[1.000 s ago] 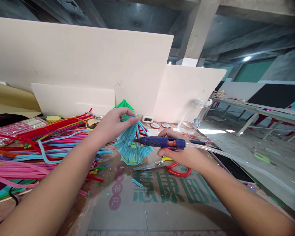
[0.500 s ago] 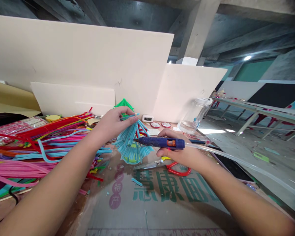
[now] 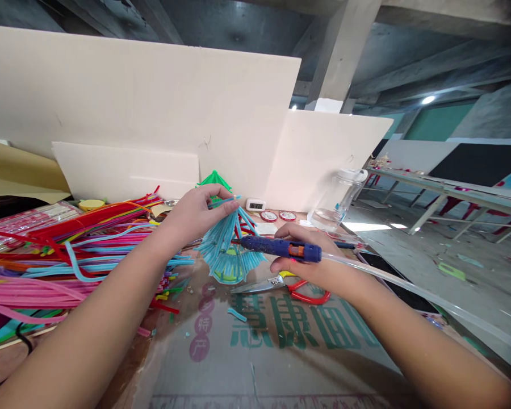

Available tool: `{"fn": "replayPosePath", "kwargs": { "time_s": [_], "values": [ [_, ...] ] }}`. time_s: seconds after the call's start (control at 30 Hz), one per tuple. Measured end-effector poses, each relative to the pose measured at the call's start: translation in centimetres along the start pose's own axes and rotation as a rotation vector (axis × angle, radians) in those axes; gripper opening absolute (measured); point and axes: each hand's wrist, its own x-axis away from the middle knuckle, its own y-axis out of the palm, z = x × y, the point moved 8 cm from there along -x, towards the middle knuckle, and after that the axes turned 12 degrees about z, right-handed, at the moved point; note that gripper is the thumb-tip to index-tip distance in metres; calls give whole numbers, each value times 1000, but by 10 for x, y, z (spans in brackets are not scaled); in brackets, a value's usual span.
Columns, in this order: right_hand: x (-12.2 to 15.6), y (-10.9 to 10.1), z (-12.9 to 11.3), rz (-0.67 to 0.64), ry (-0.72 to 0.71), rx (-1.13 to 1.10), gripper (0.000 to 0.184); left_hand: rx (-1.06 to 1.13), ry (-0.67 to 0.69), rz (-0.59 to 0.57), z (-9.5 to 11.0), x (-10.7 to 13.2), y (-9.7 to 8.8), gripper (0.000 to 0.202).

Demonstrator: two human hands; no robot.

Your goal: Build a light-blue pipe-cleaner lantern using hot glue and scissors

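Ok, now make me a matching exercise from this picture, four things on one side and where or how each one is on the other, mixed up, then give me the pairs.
Things:
1. glue gun
2. scissors
3. light-blue fringed piece
4. bottle

Places and states:
A. Clear, standing in front of a white board
B. Held near its top by the left hand
C. Lying on the printed sheet, with red and yellow handles
D. Dark blue, held in the right hand

Pairs: 1-D, 2-C, 3-B, 4-A

Small glaring lamp [image 3: 428, 100] under dim ceiling [image 3: 242, 25], stretched edges.
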Motion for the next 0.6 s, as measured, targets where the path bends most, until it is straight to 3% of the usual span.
{"fn": "replayPosePath", "kwargs": {
  "time_s": [0.33,0.6],
  "values": [
    [1,-2,-3,3,-98,-16,38,-23,7,5,-3,-1,0,39],
    [2,2,-3,-69,-28,-57,35,-10,21,6,0,-1,-1,33]
  ]
}}
